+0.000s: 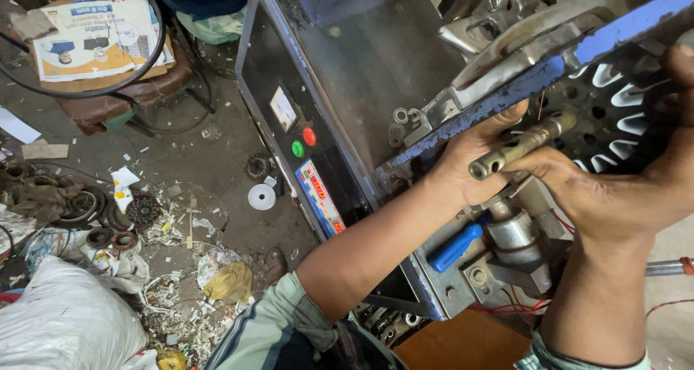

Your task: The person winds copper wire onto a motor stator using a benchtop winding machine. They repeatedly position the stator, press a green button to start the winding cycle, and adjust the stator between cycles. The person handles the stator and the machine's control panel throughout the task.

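dirty concrete floor (217, 160) fills the left side of the view, with paper scraps, a white roll of tape (262, 196), a yellow crumpled bag (230, 282), a white sack (65, 323) and several dark round metal rings (108, 218) lying on it. further back a brown seat (130, 95) carries printed papers (97, 37) and a black cable loop. on the right stands a metal machine (361, 74) with a black front panel that has a small meter (283, 108), a red button (309, 136) and a green button (298, 149). a blue handle (455, 247) sticks out low on the machine. the person holds a black round stator core (614, 117) with white slot linings against a blue metal plate (549, 70) of the machine. the left hand (470, 168) is curled under the edge of the plate, beside the core. the right hand (622, 189) grasps the core from below and from the right side, and a short metal shaft (522, 144) with a hole at its end lies across its fingers, pointing to the left hand.
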